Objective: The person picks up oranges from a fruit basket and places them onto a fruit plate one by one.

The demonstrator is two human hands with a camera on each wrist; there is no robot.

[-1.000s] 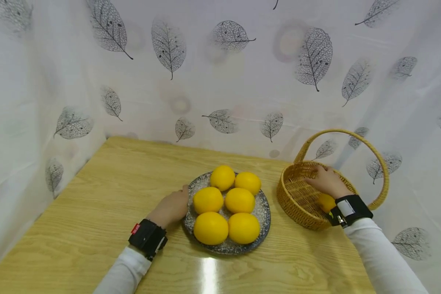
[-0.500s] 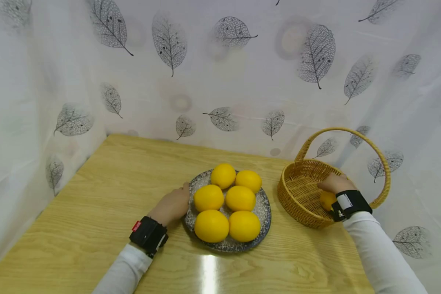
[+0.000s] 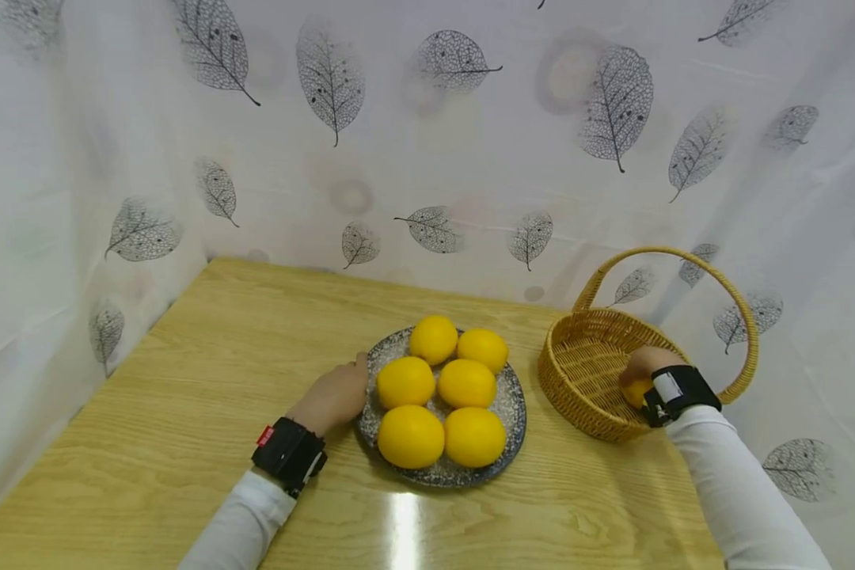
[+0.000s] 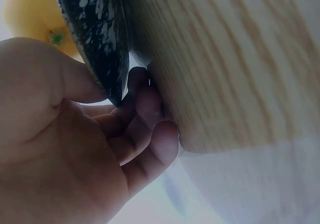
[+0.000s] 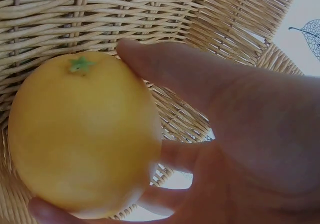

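At the left rim of a speckled dark-edged plate, my left hand grips the edge. The left wrist view shows the thumb over the rim and curled fingers underneath, close to the tabletop. Several yellow-orange oranges lie on the plate. Inside the wicker basket, my right hand holds a single orange with a green star-shaped stem end. Its thumb lies against the fruit near the stem and the fingers curl round the far side. In the head view, the hand and wristband cover much of that orange.
The basket's tall arched handle rises above the right forearm. A wooden table carries the plate and basket. Behind them hangs a pale curtain printed with leaves.
My right hand has lowered inside the basket and closed round the orange there. The left hand stays on the plate rim, and the head view has shifted slightly.
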